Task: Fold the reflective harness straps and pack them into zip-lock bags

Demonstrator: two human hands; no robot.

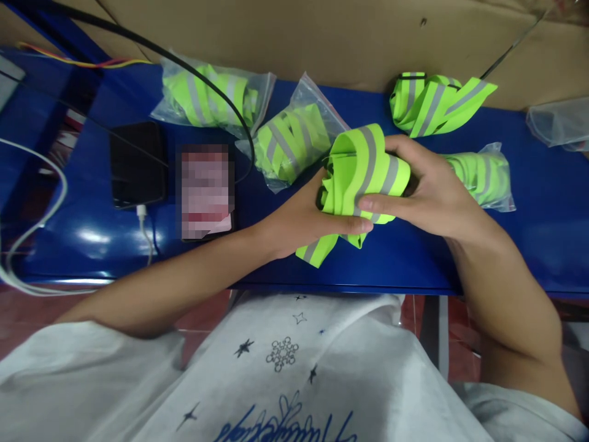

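Both hands grip a loosely rolled neon-yellow reflective strap (368,169) with grey stripes, held just above the blue table. My left hand (317,215) supports it from the left and below, thumb along its lower side. Wrapped around the right side is my right hand (427,184), its thumb pressing on the front. A loose strap end hangs below the left hand. Behind the left hand lies a clear bag of reflective strap (292,144). Beyond the right hand rests an unbagged reflective strap (432,104) with black buckles. Another bagged strap (485,178) is partly hidden by that hand.
A further bagged strap (207,98) lies at the back left of the blue table (543,245). A black power bank or phone (138,162) with a white cable and a blurred-screen phone (207,190) sit left. An arching black cable (184,67) crosses above. A clear plastic bag (559,123) lies far right.
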